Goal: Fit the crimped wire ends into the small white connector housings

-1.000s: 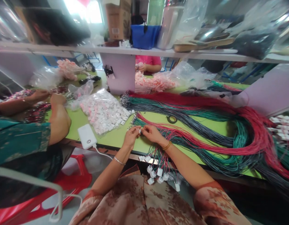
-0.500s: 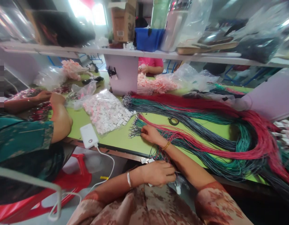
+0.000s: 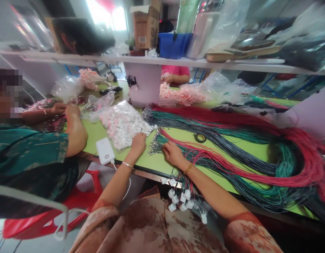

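My left hand is at the right edge of a clear plastic bag of small white connector housings. Its fingers are curled together; whatever they may hold is too small to make out. My right hand rests over the near bundle of red, green and black wires, its fingers closed on wires just behind the metal-tipped ends. Below my right forearm, several white connectors on wires hang over the table's front edge.
A white power bank with a cable lies left of my left hand. A tape roll sits between the wire bundles. At left a co-worker's arm rests on the green table. A loaded shelf spans the back.
My left hand has moved from the hanging connectors at the table edge up to the bag, uncovering those connectors. My right hand stays at the wire ends. The view has shifted slightly left.
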A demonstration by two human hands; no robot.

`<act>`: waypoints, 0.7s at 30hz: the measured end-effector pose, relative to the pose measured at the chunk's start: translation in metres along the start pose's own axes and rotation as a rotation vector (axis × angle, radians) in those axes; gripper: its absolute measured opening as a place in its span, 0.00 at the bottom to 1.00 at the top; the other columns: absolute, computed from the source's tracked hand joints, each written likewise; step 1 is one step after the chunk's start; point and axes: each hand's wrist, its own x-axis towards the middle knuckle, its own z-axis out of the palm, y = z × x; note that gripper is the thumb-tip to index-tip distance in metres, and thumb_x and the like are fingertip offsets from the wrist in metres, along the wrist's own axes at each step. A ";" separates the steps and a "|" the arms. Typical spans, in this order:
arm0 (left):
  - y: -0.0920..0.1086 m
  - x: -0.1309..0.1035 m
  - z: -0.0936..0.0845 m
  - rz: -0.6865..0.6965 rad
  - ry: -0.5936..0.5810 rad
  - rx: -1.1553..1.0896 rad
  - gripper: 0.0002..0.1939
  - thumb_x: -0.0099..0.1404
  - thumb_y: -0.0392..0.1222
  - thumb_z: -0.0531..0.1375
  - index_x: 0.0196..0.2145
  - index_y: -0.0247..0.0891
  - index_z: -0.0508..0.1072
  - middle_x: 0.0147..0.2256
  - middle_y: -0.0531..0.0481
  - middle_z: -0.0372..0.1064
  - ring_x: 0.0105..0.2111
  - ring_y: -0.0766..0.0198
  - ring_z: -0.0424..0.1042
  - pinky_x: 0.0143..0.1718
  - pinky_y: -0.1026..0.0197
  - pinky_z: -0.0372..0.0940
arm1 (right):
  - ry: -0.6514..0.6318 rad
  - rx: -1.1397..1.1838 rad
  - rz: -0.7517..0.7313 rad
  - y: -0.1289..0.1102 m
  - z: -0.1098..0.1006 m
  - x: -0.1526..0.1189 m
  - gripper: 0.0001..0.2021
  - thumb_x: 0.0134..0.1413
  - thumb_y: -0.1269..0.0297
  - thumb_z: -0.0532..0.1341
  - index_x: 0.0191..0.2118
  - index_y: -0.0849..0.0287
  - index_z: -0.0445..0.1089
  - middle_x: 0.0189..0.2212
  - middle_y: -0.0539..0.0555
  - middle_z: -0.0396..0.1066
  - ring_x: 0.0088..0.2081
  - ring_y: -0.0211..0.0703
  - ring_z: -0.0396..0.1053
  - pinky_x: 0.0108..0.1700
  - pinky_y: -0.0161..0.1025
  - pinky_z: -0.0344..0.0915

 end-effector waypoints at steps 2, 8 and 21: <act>-0.001 0.001 0.003 0.019 -0.004 -0.009 0.15 0.59 0.25 0.51 0.40 0.34 0.72 0.38 0.36 0.68 0.42 0.50 0.66 0.42 0.54 0.59 | 0.028 0.049 0.006 0.001 0.000 0.000 0.08 0.61 0.69 0.50 0.34 0.60 0.65 0.32 0.57 0.67 0.34 0.44 0.61 0.37 0.39 0.55; 0.012 -0.011 -0.004 -0.105 0.264 -0.480 0.13 0.61 0.31 0.54 0.42 0.36 0.72 0.39 0.41 0.67 0.40 0.55 0.66 0.42 0.55 0.59 | 0.102 0.293 0.011 -0.002 -0.007 0.006 0.06 0.58 0.68 0.51 0.34 0.59 0.64 0.29 0.54 0.67 0.31 0.41 0.61 0.35 0.37 0.56; 0.053 -0.031 0.006 -0.429 -0.199 -1.936 0.14 0.49 0.41 0.70 0.30 0.34 0.70 0.29 0.51 0.69 0.27 0.71 0.66 0.29 0.67 0.61 | 0.169 0.610 0.127 -0.017 -0.021 0.010 0.07 0.50 0.63 0.58 0.27 0.59 0.66 0.20 0.47 0.61 0.23 0.34 0.55 0.27 0.33 0.52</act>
